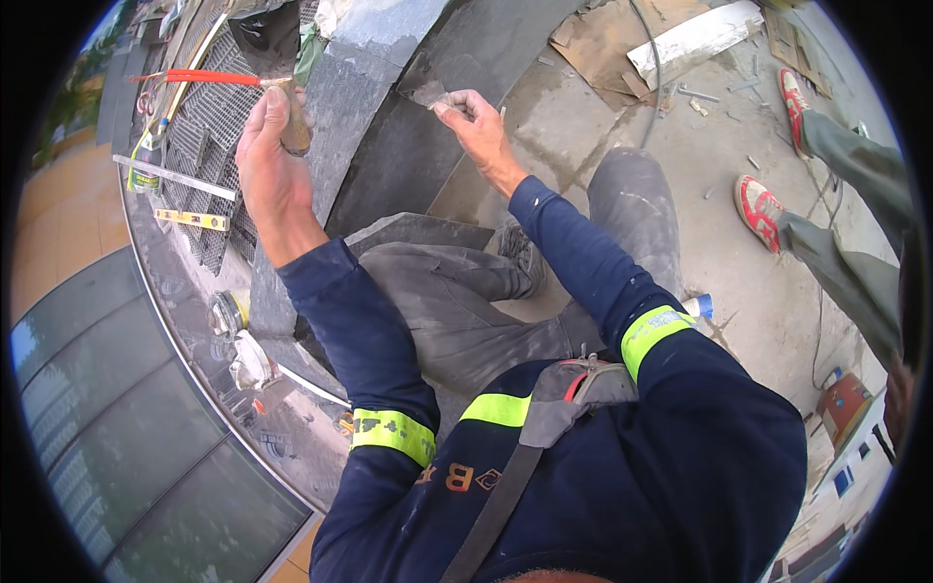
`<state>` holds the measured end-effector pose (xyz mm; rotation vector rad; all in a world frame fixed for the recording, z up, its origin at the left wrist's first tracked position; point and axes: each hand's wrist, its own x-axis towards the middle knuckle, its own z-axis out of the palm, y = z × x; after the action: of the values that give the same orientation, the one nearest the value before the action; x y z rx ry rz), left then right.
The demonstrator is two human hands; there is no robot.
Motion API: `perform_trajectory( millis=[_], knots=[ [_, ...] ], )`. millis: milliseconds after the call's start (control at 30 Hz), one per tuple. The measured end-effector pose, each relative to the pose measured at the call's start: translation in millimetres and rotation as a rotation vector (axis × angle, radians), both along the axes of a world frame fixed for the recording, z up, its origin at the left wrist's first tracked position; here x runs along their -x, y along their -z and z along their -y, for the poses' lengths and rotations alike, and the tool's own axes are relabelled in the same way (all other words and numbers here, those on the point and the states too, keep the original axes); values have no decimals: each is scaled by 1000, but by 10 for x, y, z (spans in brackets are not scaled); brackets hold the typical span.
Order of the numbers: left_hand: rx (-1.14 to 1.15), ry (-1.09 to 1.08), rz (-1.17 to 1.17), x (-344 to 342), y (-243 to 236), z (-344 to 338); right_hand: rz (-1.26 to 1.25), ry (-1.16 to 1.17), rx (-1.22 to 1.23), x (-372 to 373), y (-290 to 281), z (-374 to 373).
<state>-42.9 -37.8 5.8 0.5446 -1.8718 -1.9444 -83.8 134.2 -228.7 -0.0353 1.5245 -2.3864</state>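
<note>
My left hand (275, 170) is closed around the wooden handle (295, 134) of a trowel-like tool, whose wide dark blade (267, 39) points away from me. Beside the thumb, a slim red-orange stick (212, 77) reaches out to the left; whether the hand also grips it I cannot tell. Between thumb and fingertips, my right hand (478, 136) pinches a thin grey flat piece (424, 89). It is held over large dark grey stone slabs (374, 146), which slope between and beyond my hands.
At left, dark mesh grating (199, 146) carries a yellow spirit level (191, 220), a metal strip (175, 178) and a green-labelled bottle (146, 165). A cable (653, 49), cardboard (612, 53) and a white board (695, 44) lie at far right. Another person's red shoes (758, 212) stand right.
</note>
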Motion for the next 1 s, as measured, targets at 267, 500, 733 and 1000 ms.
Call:
perform_trajectory(
  millis=[267,500,733,1000],
  knots=[
    [15,-25,0,-27,4,25,-9,54,-2,10,12,149],
    [0,2,-24,59,41,57,7,19,-75,87,200,116],
    [23,-14,0,52,56,76,33,-31,-177,-264,-139,-165],
    [83,-45,3,104,85,82,66,-92,-58,-276,-593,-470]
  ],
)
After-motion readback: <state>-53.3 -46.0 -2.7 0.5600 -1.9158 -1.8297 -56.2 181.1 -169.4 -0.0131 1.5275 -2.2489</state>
